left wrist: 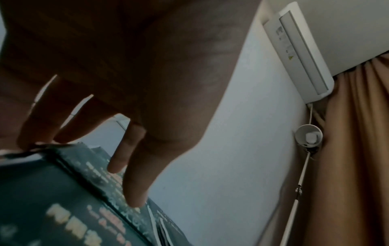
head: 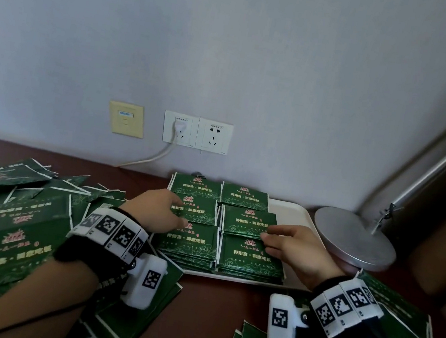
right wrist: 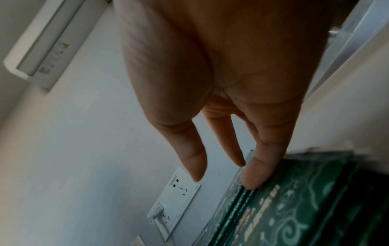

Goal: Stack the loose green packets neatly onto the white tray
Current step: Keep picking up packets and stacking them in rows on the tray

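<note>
far left: we have a loose heap of flat green foil packets with white edges (head: 7,212) lying at all angles on the dark brown table (head: 213,300), some under our left forearm. that is the stock not yet stacked.

left hand (head: 156,211): it lies over the left column of stacks on the white plastic tray (head: 293,211). the fingers (left wrist: 130,168) are extended, tips on the top packets and along a stack edge; the hand is released, clasping nothing.

centre: six stacks of green packets (head: 250,222) in two columns and three rows fill the tray's left part. we judge the step as squaring the stacks, not placing.

right hand (head: 294,252): it sits at the right column, fingers (right wrist: 255,173) straight, one tip pressed to the seam between the middle and near stacks. also released, nothing held.

next move, as we judge it: nudge edges flush, then reach for more from the heap. packets look slick and thin; tall stacks could slide.

right: a round grey metal lamp base (head: 354,240) overlaps the tray's right side and crowds the free strip. more loose green packets (head: 406,326) lie near right. behind, white wall sockets (head: 196,135), one with a plugged cable.
</note>
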The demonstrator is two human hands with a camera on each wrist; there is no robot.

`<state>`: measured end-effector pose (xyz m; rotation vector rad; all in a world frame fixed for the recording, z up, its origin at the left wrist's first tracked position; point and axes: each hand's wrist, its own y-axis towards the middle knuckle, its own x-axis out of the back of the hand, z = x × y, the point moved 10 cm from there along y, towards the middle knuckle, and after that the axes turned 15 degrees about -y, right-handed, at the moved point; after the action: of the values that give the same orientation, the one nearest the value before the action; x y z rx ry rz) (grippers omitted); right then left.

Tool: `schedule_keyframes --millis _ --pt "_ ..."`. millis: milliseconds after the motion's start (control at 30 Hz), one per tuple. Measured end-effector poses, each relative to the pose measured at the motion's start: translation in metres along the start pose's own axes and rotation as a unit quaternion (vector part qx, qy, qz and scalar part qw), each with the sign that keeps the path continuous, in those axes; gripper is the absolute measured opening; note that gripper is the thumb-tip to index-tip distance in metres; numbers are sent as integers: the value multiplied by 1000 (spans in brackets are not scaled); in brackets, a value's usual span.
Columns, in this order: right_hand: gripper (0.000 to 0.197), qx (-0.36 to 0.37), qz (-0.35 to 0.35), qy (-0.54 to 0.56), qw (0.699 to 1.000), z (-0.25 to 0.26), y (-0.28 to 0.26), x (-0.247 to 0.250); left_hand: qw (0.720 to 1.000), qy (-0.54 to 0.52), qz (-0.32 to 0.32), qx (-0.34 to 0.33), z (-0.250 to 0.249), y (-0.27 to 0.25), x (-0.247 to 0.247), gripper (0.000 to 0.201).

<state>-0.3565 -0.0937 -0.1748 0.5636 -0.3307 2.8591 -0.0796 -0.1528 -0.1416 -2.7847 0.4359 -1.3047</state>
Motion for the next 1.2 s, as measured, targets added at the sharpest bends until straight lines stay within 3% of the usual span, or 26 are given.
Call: schedule_keyframes --millis 167,300,433,600,733,867,933,1033,1133,1200 --pt "54 46 21 -126 991 23 -15 -3 998 43 14 -34 -20 -17 8 64" --pt "47 125 -41 -236 963 70 -49 15 993 13 -5 -119 -61 -48 29 54" --pt "26 154 42 -264 951 85 -92 -3 986 44 41 -157 -90 -76 2 38" --pt "32 156 154 -464 858 70 -151 -31 973 118 128 -152 -84 -127 -28 30" --pt "47 148 254 -517 804 33 -201 -58 956 188 204 -98 -48 -178 -43 43" --pt "65 159 306 -518 783 12 -235 -85 934 244 261 -32 -8 -216 -62 68" --pt "77 186 298 -554 755 10 -247 -98 930 265 256 -20 7 -227 -67 79" --pt "86 227 273 -611 707 10 -253 -115 940 278 195 -20 15 -236 -64 97" --pt "82 214 260 -599 727 9 -251 -114 961 219 171 -16 17 -245 -62 101" --pt "63 229 229 -575 752 14 -248 -107 965 196 171 -31 15 -247 -58 95"
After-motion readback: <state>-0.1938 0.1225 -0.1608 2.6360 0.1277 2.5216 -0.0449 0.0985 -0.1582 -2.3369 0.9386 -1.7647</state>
